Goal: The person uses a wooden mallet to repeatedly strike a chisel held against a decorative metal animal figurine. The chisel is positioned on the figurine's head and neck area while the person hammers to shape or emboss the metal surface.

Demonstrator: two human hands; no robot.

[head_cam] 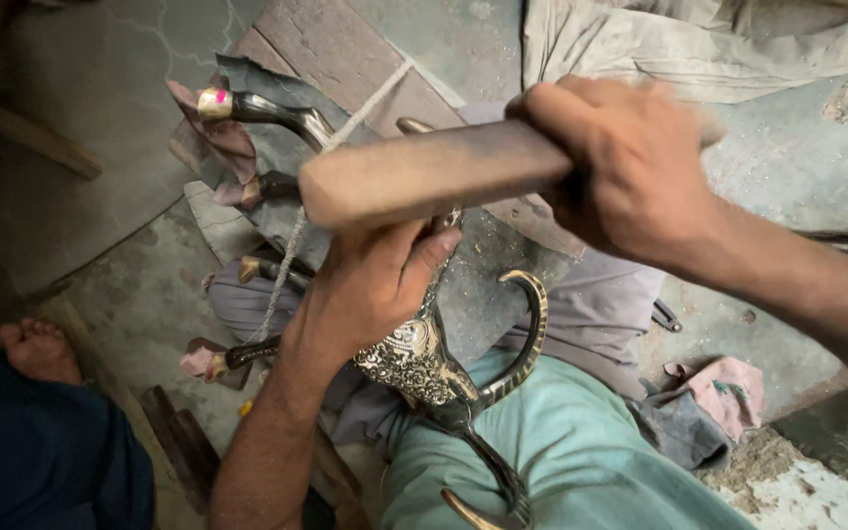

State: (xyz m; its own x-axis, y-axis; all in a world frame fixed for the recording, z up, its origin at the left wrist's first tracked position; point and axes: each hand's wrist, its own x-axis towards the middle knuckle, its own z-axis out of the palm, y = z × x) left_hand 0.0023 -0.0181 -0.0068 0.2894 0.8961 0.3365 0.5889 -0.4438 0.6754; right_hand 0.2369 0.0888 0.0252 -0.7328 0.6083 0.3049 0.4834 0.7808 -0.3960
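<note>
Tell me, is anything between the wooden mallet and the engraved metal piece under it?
Yes. The left hand grips the top of the engraved metal piece, directly below the wooden mallet held in the right hand. A cord runs alongside.

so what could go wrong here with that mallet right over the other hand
1. The wooden mallet in the right hand hangs directly over the left hand; a stroke slightly off could hit the fingers.
2. The engraved metal figure rests on the lap, held by one hand; a blow might make it slip.
3. Its curved horn points near the leg and could jab it.
</note>
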